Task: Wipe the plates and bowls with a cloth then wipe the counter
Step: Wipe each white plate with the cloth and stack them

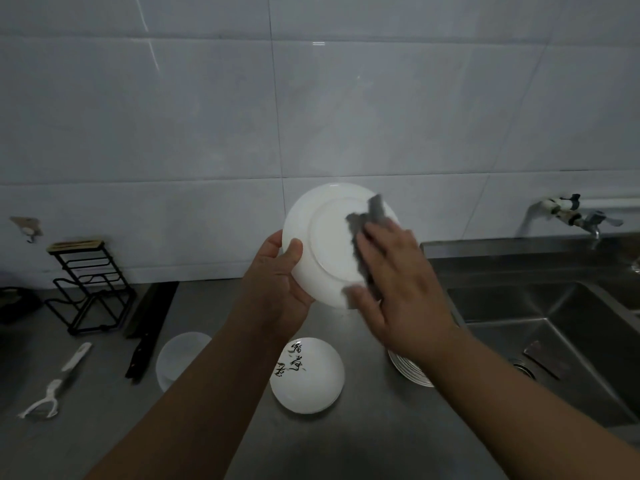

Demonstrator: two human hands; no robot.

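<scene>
While the left hand [277, 282] is gripping the white plate [325, 244] at its eight o'clock rim, thumb curled over the underside and fingers going behind it, the right hand [398, 282] is lying nearly flat on the grey cloth [367, 223]. Its fingers are extended and pressing the cloth against the plate's underside from three to five o'clock. The plate is being held clear of the steel counter [346, 445], tilted up with its foot ring facing the camera. One fold of the cloth is sticking out past the fingertips toward one o'clock, and another corner is showing beneath the thumb at the rim's five o'clock.

Taking the held plate as centre:
- A lettered bowl [308, 375], white with black characters, is sitting on the counter at six o'clock.
- A plain white bowl [180, 362] is sitting at seven o'clock, partly hidden by the left forearm.
- A stack of plates [408, 370] is resting at five o'clock, mostly covered by the right forearm.
- A knife [140, 358] is lying at eight o'clock, with a peeler [52, 389] further out on that bearing.
- A black wire rack [90, 289] is standing at nine o'clock against the tiled wall.
- The sink [554, 323] is occupying four o'clock, with the tap [585, 220] projecting from the wall at three o'clock.
</scene>
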